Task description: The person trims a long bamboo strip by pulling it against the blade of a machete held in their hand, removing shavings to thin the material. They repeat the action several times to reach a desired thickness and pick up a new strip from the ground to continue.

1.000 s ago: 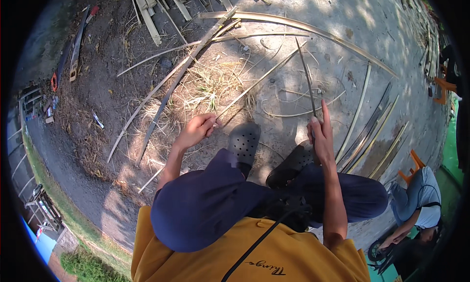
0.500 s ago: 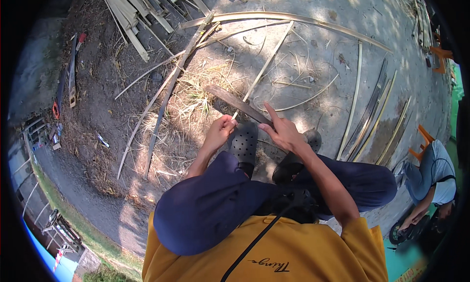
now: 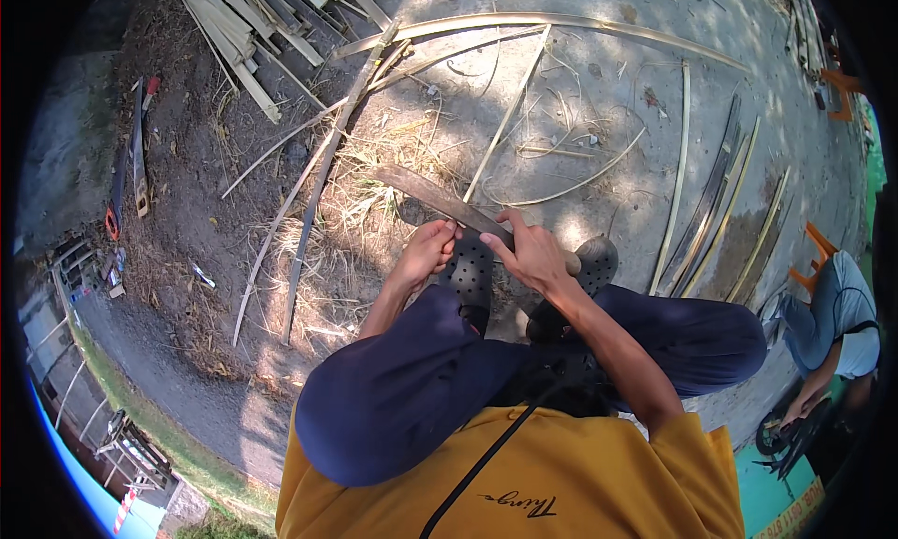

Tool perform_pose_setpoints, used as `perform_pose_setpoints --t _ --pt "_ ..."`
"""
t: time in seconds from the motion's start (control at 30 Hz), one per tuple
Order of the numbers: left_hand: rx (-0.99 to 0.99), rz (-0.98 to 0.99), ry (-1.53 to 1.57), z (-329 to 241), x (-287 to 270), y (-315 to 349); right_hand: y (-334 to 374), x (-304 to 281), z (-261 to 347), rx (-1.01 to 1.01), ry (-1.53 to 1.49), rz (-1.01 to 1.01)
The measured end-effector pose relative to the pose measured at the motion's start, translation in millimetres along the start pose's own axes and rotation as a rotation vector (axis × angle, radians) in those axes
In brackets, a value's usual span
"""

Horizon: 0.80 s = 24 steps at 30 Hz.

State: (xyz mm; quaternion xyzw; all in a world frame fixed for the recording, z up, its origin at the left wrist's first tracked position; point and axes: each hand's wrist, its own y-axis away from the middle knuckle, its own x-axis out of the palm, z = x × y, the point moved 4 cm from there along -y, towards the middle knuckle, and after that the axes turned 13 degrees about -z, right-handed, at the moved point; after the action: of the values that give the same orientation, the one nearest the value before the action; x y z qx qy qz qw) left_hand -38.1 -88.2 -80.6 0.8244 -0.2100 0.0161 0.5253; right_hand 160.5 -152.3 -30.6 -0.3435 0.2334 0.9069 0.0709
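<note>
My right hand (image 3: 535, 256) grips a long flat-bladed knife, its dark worn blade (image 3: 426, 193) reaching up and left between my hands. Part of the handle is hidden by my fingers, and its rounded end (image 3: 572, 264) shows beyond the palm. Under the blade runs a thin pale bamboo strip (image 3: 508, 118), its far end by a wide curved strip (image 3: 561, 21). My left hand (image 3: 428, 252) is closed, pinching the strip's near end just below the blade. Both hands are above my dark perforated clog (image 3: 465, 275).
Split bamboo lies piled (image 3: 224, 24) at the far left. Long strips (image 3: 678, 165) lie on the right, shavings (image 3: 374, 179) in front. A handsaw (image 3: 140, 165) rests at the left. Another person (image 3: 832, 314) sits at the far right, near an orange chair (image 3: 816, 258).
My right index finger has come down from its raised position toward the blade. The knife lies slightly lower against the strip, and the whole view has shifted a little.
</note>
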Motion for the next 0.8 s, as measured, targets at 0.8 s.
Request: perform_pose_setpoints --t 0.8 --pt "0.060 -0.016 -0.043 -7.6 0.4 19.9 -43.8 -15.9 -24.6 -0.171 0.245 -0.134"
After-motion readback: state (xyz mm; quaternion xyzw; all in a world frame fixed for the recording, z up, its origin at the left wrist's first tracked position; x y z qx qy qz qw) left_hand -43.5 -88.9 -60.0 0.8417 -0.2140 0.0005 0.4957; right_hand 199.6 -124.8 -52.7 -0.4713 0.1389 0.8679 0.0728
